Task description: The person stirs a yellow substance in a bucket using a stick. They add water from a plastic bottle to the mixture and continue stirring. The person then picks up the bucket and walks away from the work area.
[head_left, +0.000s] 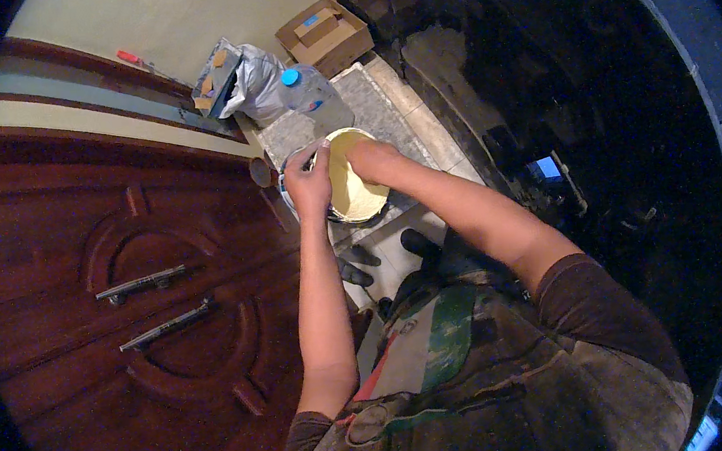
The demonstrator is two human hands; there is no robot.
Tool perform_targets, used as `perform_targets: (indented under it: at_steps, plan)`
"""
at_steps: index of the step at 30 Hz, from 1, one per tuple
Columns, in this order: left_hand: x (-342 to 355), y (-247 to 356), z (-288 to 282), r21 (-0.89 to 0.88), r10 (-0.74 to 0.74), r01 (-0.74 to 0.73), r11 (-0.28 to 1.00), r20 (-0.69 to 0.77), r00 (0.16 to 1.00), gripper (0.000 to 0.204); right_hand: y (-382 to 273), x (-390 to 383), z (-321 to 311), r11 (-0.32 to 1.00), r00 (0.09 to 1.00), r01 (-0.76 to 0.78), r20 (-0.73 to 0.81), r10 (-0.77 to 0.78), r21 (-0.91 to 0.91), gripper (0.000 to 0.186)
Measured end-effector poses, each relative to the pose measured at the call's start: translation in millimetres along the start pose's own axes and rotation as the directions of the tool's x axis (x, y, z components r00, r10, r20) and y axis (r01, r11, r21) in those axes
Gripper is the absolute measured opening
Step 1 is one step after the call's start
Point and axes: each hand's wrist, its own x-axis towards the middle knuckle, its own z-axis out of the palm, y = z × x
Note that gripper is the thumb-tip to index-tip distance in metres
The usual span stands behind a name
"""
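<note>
A bucket [350,204] with a pale yellow inside stands in front of me on a grey stone slab. My left hand [308,183] grips its left rim, with the thumb on the near side of the edge. Into the bucket's mouth reaches my right hand [369,160], back of the hand up. Its fingers are hidden inside, so what they hold or touch does not show. Just beyond the rim stands a clear plastic bottle [320,101] with a blue cap.
Behind the bottle sit a silver plastic bag [260,80], a small opened box [216,76] and an open cardboard box [327,39]. A red-handled tool [133,59] rests against the wall. Dark red wooden doors [51,255] with metal handles fill the left. Shoes [419,244] show below.
</note>
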Motion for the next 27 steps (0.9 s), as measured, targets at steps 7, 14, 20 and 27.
perform_targets:
  at_steps: [7,14,20,27]
  plan:
    - [-1,0,-6,0.000,0.024,-0.024,1.000,-0.001,1.000,0.030,-14,-33,-42,0.980,0.993,0.113,0.039,-0.108,-0.161,0.023]
    - [7,10,-11,0.002,-0.032,0.032,0.999,0.021,0.999,0.032,29,-121,-8,0.963,0.991,0.125,-0.024,-0.134,-0.238,0.019]
    - [12,-9,-12,-0.012,-0.001,0.001,1.000,0.035,0.999,0.031,-6,-146,-39,0.947,0.972,0.163,-0.118,-0.202,-0.278,0.020]
    - [3,4,-16,-0.028,0.044,-0.043,0.999,0.026,0.999,0.029,19,-134,14,0.948,0.983,0.103,-0.116,-0.143,-0.301,0.018]
